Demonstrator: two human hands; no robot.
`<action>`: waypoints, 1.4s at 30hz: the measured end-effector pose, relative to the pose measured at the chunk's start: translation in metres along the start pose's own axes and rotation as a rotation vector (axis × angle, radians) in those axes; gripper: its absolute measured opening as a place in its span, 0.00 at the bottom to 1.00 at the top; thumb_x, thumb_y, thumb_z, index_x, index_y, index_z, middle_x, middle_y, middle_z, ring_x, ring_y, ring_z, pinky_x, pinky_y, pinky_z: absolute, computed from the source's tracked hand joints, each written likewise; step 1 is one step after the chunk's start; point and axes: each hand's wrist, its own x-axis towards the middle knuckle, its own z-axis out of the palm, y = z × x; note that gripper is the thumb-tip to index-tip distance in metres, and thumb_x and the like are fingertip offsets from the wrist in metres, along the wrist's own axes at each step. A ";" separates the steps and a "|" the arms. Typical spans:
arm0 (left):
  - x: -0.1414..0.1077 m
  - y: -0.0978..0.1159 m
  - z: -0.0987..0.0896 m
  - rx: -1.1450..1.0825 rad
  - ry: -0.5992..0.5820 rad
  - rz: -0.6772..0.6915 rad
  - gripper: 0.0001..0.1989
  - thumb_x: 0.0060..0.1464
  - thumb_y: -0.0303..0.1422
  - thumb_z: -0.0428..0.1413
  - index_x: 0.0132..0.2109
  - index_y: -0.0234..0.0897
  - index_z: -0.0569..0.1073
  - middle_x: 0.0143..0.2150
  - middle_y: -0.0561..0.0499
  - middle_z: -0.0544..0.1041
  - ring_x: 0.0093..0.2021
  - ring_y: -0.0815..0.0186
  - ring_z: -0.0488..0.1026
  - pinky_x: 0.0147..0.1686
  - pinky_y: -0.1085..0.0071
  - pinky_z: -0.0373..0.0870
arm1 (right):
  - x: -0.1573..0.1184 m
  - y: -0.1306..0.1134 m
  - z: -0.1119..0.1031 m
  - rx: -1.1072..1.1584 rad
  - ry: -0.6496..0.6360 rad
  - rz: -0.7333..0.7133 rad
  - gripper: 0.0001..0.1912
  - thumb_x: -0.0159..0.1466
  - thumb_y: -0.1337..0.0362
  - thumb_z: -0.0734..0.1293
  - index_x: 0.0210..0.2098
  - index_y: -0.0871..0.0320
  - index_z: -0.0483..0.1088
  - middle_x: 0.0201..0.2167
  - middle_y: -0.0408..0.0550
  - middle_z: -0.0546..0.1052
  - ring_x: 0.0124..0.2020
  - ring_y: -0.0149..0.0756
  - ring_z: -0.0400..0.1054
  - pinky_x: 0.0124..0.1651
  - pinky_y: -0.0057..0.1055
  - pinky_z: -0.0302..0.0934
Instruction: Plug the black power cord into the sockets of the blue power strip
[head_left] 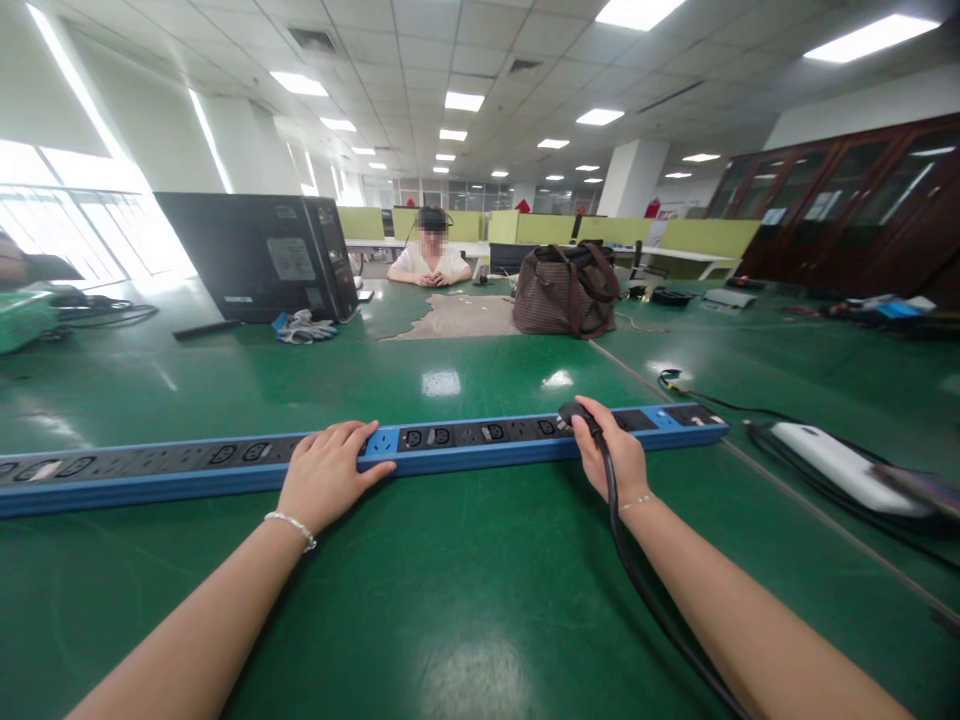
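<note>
A long blue power strip (pixel 480 462) with black socket panels lies across the green table. My left hand (pixel 330 470) rests over it left of the middle, fingers on the far side and thumb along the near edge. Between thumb and fingers of my right hand (pixel 615 460) is a black power plug (pixel 576 412), held just over the sockets near the strip's right end. Its metal prongs point left; they look outside the sockets. From the plug a thick black cord (pixel 626 550) hangs down past my right wrist and runs toward the near edge of the view.
Behind the strip stand a black computer case (pixel 262 258), grey-blue gloves (pixel 304 327) and a brown bag (pixel 562 290). A person (pixel 429 262) sits at the far side. On the right lie a white device (pixel 844 465) and dark cables (pixel 739 405). A green basket (pixel 22 320) is far left.
</note>
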 end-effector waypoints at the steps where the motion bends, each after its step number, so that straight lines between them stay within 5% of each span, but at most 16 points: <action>1: 0.000 0.000 0.000 0.000 0.004 0.002 0.30 0.54 0.52 0.46 0.58 0.40 0.64 0.56 0.45 0.70 0.55 0.57 0.65 0.53 0.58 0.57 | -0.001 -0.004 -0.001 0.000 -0.025 0.000 0.21 0.65 0.54 0.56 0.51 0.54 0.68 0.38 0.49 0.79 0.33 0.40 0.74 0.34 0.30 0.65; 8: 0.000 0.001 0.001 -0.014 0.026 -0.002 0.30 0.53 0.53 0.46 0.57 0.41 0.65 0.55 0.45 0.71 0.55 0.57 0.65 0.52 0.59 0.57 | -0.007 -0.055 -0.003 0.144 -0.166 -0.041 0.20 0.65 0.54 0.55 0.51 0.53 0.68 0.41 0.47 0.78 0.39 0.38 0.73 0.39 0.29 0.64; 15: 0.000 0.001 0.002 -0.052 0.045 0.004 0.30 0.53 0.53 0.47 0.57 0.41 0.66 0.54 0.45 0.71 0.55 0.57 0.65 0.53 0.58 0.56 | -0.004 -0.109 0.021 0.138 -0.321 0.022 0.21 0.66 0.53 0.54 0.52 0.51 0.66 0.33 0.46 0.79 0.34 0.38 0.73 0.34 0.29 0.61; 22: 0.000 0.001 0.002 -0.068 0.054 0.012 0.30 0.52 0.54 0.46 0.56 0.41 0.66 0.54 0.45 0.71 0.55 0.56 0.65 0.53 0.58 0.56 | -0.009 -0.112 0.037 0.047 -0.303 -0.065 0.20 0.67 0.54 0.53 0.53 0.52 0.65 0.37 0.47 0.78 0.36 0.36 0.72 0.36 0.28 0.60; 42: 0.000 0.002 0.000 -0.071 0.029 -0.005 0.31 0.52 0.54 0.47 0.57 0.41 0.66 0.55 0.45 0.71 0.55 0.56 0.65 0.53 0.58 0.56 | -0.001 -0.121 0.032 -0.120 -0.367 -0.108 0.22 0.67 0.53 0.52 0.54 0.51 0.65 0.32 0.47 0.79 0.33 0.38 0.73 0.33 0.29 0.61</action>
